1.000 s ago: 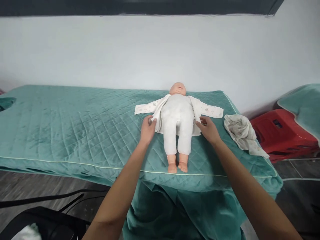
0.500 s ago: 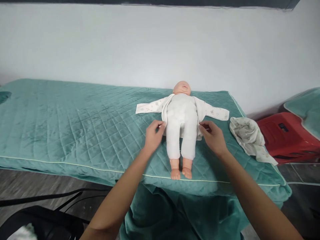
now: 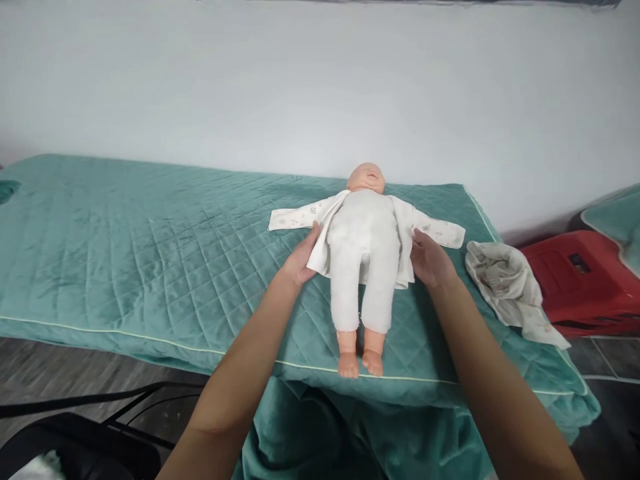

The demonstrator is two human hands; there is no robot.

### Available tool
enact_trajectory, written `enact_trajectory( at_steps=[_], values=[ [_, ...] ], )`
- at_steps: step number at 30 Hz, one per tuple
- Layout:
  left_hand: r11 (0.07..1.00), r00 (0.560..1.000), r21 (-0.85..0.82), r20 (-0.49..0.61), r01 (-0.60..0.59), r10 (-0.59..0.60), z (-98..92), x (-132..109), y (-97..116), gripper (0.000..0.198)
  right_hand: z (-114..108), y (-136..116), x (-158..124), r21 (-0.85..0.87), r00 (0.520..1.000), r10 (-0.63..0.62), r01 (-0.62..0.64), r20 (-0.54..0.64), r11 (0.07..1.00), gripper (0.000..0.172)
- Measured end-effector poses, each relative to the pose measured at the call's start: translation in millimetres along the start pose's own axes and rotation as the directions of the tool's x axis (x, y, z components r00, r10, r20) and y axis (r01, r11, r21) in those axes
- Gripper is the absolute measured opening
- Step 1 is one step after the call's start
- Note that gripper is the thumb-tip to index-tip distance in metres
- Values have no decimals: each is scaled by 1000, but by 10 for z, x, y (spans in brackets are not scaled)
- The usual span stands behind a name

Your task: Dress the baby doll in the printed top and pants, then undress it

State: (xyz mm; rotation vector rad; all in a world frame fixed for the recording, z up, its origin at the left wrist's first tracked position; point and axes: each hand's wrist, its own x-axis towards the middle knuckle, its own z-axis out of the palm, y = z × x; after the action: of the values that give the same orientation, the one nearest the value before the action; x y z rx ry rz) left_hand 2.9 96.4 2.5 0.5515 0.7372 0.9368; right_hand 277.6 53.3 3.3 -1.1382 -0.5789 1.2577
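Observation:
A baby doll (image 3: 367,247) with a white padded body lies on its back on a green quilted bed cover (image 3: 150,253). Its bare feet point toward me. A white printed baby shirt (image 3: 406,257) is on it, sleeves spread sideways and the front open, so the chest shows. My left hand (image 3: 301,259) holds the shirt's left front flap at its side edge, the thumb partly hidden by cloth. At the opposite flap, my right hand (image 3: 431,260) has its fingers closed on the shirt's edge beside the doll's hip.
A crumpled pale printed cloth (image 3: 507,283) lies at the bed's right end. Past it stands a red plastic object (image 3: 583,280) with green fabric over part of it. The wall runs behind the bed. A black chair-like object (image 3: 75,443) is at lower left.
Both hands have moved slightly outward from the doll's sides. The shirt's front flaps have been drawn out and now spread wider at the hips. The view has shifted a little.

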Motion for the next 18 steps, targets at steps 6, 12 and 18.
enact_trajectory(
  at_steps=[6, 12, 18],
  values=[
    [999, 999, 6, -17, 45, -45, 10, 33, -49, 25, 16, 36, -140, -3, 992, 67, -67, 105, 998, 23],
    [995, 998, -83, 42, 60, -57, 82, 108, -77, 30, 252, 98, -227, -76, 990, -134, 138, 45, 988, 25],
    [967, 989, -214, 71, 140, -128, 205, 111, -42, 37, 225, 119, -152, 33, 994, -103, 102, 34, 994, 28]
  ],
)
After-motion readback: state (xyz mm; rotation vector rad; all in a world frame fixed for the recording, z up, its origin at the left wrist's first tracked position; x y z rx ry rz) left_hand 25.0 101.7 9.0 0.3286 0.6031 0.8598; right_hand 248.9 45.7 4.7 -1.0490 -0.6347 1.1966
